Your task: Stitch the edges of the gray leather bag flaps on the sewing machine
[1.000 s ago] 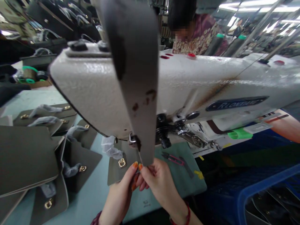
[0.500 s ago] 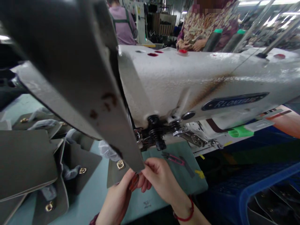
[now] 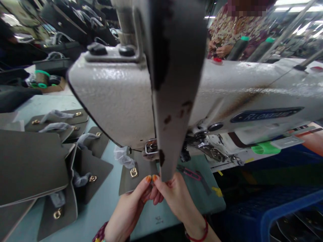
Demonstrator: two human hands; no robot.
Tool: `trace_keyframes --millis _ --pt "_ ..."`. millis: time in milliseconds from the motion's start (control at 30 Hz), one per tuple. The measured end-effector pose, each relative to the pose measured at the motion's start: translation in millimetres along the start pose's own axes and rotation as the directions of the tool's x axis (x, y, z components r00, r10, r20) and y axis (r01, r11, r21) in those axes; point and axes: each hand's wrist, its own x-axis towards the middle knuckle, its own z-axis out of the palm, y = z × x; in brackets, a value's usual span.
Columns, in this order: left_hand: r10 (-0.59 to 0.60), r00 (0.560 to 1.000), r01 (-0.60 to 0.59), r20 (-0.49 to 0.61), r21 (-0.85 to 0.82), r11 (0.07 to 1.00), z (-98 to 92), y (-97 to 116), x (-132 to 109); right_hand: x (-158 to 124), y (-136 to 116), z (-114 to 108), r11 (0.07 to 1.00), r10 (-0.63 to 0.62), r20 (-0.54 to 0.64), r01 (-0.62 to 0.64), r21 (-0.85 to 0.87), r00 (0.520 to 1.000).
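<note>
My left hand (image 3: 124,210) and my right hand (image 3: 179,198) meet low in the middle, in front of the sewing machine (image 3: 113,104). Thumbs and fingers are pinched together with the tips almost touching; what lies between them is too small to make out. Just behind the fingertips is a grey panel (image 3: 127,185) with a gold buckle (image 3: 133,172) and a whitish wrapped strap (image 3: 123,157). A blurred, rust-spotted metal bar (image 3: 174,111) crosses close to the camera and covers part of my right hand. Pink thread snips (image 3: 193,173) lie right of my hands.
Several grey panels with gold buckles (image 3: 57,213) lie at left on the pale green table (image 3: 101,215). A blue crate (image 3: 264,215) with dark pieces stands at right. Thread cones (image 3: 238,48) and a person (image 3: 237,30) are behind the machine.
The view has shifted left, and the metal bar now stands more upright across the middle. Both thumb tips have come up into sight side by side; the hands stay pinched together.
</note>
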Motion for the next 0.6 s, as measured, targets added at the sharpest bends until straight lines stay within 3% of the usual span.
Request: trace_keyframes --millis 367,600 --pt "0.017 0.996 -0.025 0.093 0.085 0.996 -4.8 18 15 16 -10 2 0.999 -0.035 -0.03 0.033 -0.04 0.999" --pt "0.005 0.999 -0.012 0.048 0.137 0.99 -8.3 29 24 26 -11 2 0.998 -0.05 -0.024 0.049 -0.033 0.998"
